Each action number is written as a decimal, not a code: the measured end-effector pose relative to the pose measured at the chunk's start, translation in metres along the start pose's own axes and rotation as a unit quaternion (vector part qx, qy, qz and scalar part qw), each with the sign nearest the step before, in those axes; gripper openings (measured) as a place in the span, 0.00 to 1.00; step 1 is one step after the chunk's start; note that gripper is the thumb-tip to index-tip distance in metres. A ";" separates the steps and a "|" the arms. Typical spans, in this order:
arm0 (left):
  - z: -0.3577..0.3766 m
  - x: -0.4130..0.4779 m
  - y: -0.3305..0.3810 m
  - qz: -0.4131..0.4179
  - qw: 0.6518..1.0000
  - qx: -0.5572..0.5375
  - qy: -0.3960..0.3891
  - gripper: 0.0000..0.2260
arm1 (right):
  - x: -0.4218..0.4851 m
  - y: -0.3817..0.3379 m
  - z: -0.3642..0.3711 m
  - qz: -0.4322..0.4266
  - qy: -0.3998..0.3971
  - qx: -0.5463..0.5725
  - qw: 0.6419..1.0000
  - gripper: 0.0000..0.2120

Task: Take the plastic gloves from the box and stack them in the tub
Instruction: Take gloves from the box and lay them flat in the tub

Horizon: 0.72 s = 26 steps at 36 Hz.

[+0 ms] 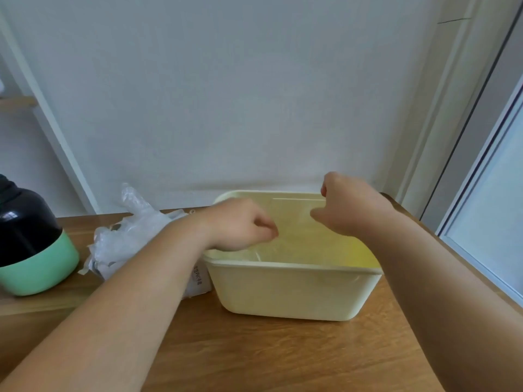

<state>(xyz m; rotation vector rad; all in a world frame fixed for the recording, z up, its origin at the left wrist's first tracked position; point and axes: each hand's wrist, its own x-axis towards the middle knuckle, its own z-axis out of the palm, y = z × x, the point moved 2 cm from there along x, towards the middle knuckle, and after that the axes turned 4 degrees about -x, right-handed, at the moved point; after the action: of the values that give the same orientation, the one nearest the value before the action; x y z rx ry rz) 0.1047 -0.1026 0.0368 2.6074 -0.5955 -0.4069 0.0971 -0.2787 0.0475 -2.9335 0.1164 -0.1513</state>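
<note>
Two hands hover over the pale yellow rectangular plastic tub (288,290): left hand (240,224) and right hand (348,205) each pinch a clear glove (294,239), stretched lengthwise; crumpled spare gloves (127,236) lie left.

Small print on the white box (198,278) is too blurred to read.

Two hands were in view, a left hand (240,224) and a right hand (346,205). There was one tub (294,292), one bottle (31,244), and one table (268,355). The gloves (127,236) lay in a single heap; their number could not be told.
</note>
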 end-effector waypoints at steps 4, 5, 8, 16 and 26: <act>-0.018 -0.022 -0.014 0.040 0.980 -0.127 0.147 0.08 | -0.003 -0.017 -0.007 -0.078 0.032 0.056 0.995 0.04; -0.020 -0.027 -0.017 0.045 0.975 -0.133 0.175 0.07 | -0.004 -0.023 -0.007 -0.101 0.012 0.045 0.994 0.08; -0.022 -0.037 -0.026 0.049 0.963 -0.145 0.222 0.06 | -0.009 -0.036 0.009 -0.123 -0.148 -0.045 0.980 0.17; -0.015 -0.050 -0.030 0.049 0.960 -0.154 0.228 0.06 | -0.016 -0.036 0.020 0.003 -0.364 -0.071 0.929 0.24; -0.033 -0.072 -0.062 -0.040 0.935 -0.060 0.346 0.12 | -0.035 -0.074 -0.010 -0.165 -0.050 0.202 0.964 0.16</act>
<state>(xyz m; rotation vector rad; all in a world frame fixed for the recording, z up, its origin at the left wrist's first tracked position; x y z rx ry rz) 0.0757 -0.0071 0.0491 2.4261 -0.2090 0.4362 0.0664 -0.2057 0.0688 -2.5219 -0.3770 -0.0637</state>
